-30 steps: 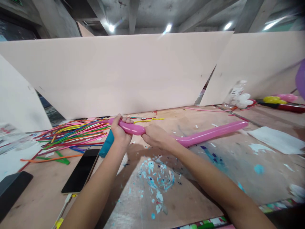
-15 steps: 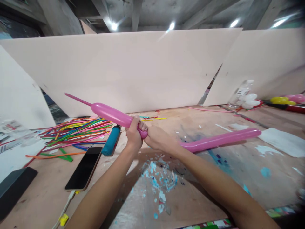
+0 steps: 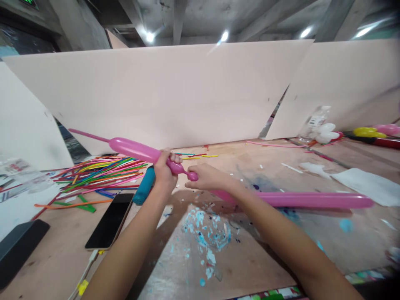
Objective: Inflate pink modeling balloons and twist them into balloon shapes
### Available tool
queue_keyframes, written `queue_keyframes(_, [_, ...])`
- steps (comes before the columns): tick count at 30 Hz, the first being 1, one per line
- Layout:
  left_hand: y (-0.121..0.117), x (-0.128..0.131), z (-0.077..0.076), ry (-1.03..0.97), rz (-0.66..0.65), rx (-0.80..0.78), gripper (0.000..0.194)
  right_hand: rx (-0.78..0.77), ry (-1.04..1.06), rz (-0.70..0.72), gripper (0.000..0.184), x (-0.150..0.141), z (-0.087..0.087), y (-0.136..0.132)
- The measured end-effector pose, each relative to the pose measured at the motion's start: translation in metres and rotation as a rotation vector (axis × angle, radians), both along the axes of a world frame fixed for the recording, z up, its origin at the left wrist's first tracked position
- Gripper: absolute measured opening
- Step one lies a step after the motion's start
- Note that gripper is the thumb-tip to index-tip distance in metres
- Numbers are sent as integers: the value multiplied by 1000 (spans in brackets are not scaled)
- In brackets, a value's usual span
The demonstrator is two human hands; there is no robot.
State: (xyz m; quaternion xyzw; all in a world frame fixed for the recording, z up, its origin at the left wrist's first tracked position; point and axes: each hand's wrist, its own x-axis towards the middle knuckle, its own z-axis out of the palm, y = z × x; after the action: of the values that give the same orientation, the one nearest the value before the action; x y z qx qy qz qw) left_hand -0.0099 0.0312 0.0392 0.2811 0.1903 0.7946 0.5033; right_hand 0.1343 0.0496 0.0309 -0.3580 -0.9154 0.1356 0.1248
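A long pink modelling balloon (image 3: pixel 134 150) runs up and to the left from my left hand (image 3: pixel 167 168), its thin uninflated tail pointing at the far left. The fingers of that hand are wrapped round the inflated part. Between my hands the balloon narrows to a thin neck, followed by a small bubble. My right hand (image 3: pixel 206 177) is closed on the balloon by that small bubble; its fingertips are partly hidden. Behind my right wrist, a long inflated pink length (image 3: pixel 315 200) stretches to the right over the table; whether it joins the held part is hidden.
Many uninflated coloured balloons (image 3: pixel 103 171) lie at the left, beside a blue hand pump (image 3: pixel 145 185), a phone (image 3: pixel 109 221) and a black object (image 3: pixel 21 250). White boards (image 3: pixel 187 96) stand behind. A bottle (image 3: pixel 315 121), white balloon bubbles (image 3: pixel 326 133) and paper (image 3: pixel 368 185) are at the right.
My hands have moved apart, my left hand going left with the balloon. A thin neck and small bubble now show between them. The right-hand pink length has swung lower and reaches farther right.
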Motion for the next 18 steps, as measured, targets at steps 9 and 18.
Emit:
queue_keyframes(9, [4, -32, 12, -149, 80, -37, 23, -169, 218, 39, 46, 11, 14, -4])
queue_keyframes(18, [4, -23, 7, -142, 23, -40, 24, -44, 236, 130, 44, -5, 9, -8])
